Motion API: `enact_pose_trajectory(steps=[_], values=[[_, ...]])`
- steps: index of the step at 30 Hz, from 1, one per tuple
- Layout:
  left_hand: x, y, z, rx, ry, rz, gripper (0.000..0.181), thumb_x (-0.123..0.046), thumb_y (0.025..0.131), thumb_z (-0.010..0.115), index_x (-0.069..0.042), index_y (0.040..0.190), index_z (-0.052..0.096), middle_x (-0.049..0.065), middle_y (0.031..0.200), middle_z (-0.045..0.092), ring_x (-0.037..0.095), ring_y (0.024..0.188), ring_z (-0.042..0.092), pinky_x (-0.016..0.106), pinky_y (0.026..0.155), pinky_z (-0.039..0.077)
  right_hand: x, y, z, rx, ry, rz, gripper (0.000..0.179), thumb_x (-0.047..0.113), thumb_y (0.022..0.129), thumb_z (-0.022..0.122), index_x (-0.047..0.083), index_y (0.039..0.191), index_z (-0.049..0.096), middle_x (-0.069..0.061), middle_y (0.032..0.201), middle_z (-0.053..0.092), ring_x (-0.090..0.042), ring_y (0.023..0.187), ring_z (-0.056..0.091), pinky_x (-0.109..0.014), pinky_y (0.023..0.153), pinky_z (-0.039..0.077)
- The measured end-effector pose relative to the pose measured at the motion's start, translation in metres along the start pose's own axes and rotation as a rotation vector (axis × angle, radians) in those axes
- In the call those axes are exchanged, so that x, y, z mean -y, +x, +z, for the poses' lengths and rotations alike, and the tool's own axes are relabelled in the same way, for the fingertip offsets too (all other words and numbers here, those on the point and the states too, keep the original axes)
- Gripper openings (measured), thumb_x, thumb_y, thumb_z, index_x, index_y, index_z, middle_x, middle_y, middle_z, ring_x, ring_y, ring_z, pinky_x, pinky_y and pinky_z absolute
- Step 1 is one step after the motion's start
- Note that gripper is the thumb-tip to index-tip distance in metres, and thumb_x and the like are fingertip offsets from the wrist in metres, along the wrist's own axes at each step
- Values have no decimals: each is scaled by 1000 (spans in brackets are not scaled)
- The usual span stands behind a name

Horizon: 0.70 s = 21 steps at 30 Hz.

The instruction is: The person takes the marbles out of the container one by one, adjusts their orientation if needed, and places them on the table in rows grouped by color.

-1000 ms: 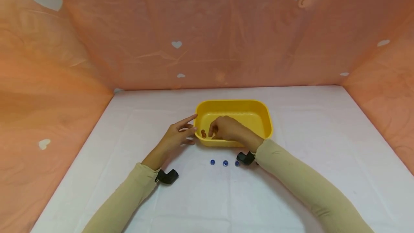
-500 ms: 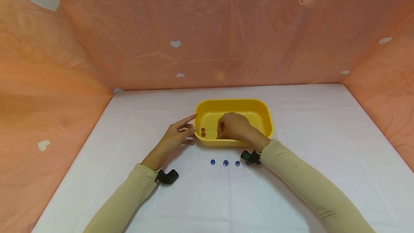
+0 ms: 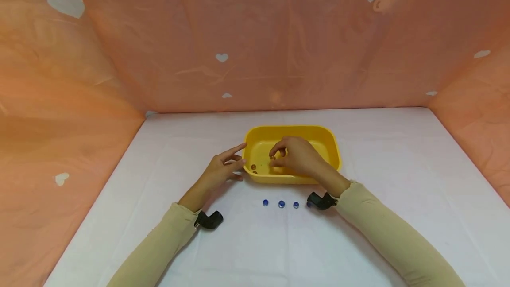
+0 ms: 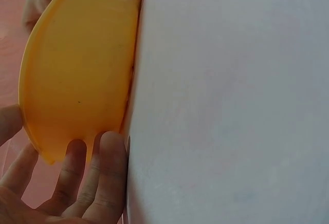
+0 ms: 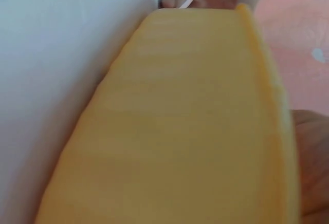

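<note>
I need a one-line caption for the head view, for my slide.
Left hand touching the tray, right hand pinching an orange bead over it, blue beads in front.

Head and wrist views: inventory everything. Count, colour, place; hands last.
Creased table cover: 1, white, across the work surface.
Rounded rectangular plastic bin: 1, yellow, on the cover.
Shiny round blue beads: 4 visible, deep blue, in a row on the bin's near side; rightmost partly hidden.
Round amber beads: 3 visible, brownish, two in the bin's near left corner, one held.
Heart-printed sheeting: count unclear, orange-pink with whitish hearts, back and sides.
Curved wrist pieces: 2, black, one per wrist.
Long sleeves: 2, beige, on the arms.
Left hand: 1, bare, fingers touching the bin's left end.
Right hand: 1, bare, over the bin, pinching the third amber bead.
</note>
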<state>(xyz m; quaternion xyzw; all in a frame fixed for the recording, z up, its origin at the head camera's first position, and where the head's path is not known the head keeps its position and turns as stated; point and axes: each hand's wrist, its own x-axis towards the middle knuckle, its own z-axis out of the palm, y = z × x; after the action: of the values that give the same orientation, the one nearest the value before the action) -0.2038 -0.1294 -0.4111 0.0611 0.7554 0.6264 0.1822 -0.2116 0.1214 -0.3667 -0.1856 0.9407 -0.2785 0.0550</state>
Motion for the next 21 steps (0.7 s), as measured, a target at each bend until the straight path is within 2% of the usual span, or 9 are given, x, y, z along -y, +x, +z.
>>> enact_pose_trajectory(steps=[12, 21], values=[[-3, 2, -1, 0, -26, 17, 57, -19, 98, 64, -23, 151, 44, 18, 125, 53, 17, 92, 67, 34, 79, 63, 1, -24, -9, -50, 141, -132, 23, 28, 82, 82, 17, 102, 79, 4, 77, 62, -15, 74, 49, -25, 65, 41], [-4, 2, 0, -4, -17, 18, 56, -19, 98, 64, -23, 151, 45, 18, 125, 53, 19, 93, 67, 35, 81, 63, -3, -44, -8, -47, 227, -131, 24, 29, 79, 85, 18, 100, 79, 6, 77, 60, -15, 71, 49, -21, 60, 39]])
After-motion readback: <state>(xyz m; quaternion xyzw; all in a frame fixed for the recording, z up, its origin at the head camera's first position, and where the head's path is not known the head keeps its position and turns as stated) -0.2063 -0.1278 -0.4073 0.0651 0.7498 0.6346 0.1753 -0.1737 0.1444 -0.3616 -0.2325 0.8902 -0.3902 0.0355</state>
